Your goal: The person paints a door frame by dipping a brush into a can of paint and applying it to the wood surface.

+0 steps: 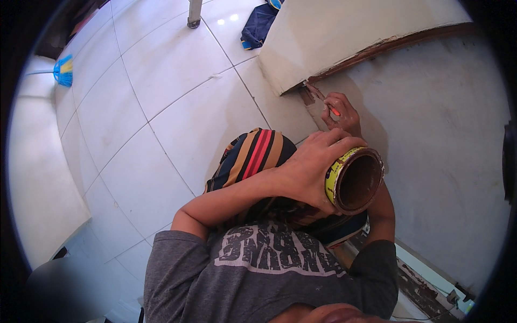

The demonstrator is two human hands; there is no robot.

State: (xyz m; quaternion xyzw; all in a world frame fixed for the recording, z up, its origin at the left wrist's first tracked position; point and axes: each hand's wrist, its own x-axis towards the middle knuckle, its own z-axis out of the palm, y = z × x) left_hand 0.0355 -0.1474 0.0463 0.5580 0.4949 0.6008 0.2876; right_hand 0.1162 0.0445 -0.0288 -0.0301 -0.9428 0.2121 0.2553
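Observation:
My left hand [312, 167] is wrapped round a paint can [338, 175] with a yellow label. The open mouth of the can tilts up toward me, and its inside is coated brown. Beyond it, my right hand [343, 112] pinches a slim orange-handled tool [335, 111], which looks like a small paintbrush. Its far end is hard to make out, close to a brown patch [307, 97] under the corner of a pale panel [344, 37]. Along the panel's lower edge runs a rough reddish-brown strip [366, 58]. The can hides part of my right forearm.
White floor tiles [177, 102] spread to the left. A blue-and-yellow broom head [63, 70] lies at the far left. Dark blue cloth [258, 26] and a furniture leg [194, 13] are at the top. A grey surface [441, 134] fills the right side.

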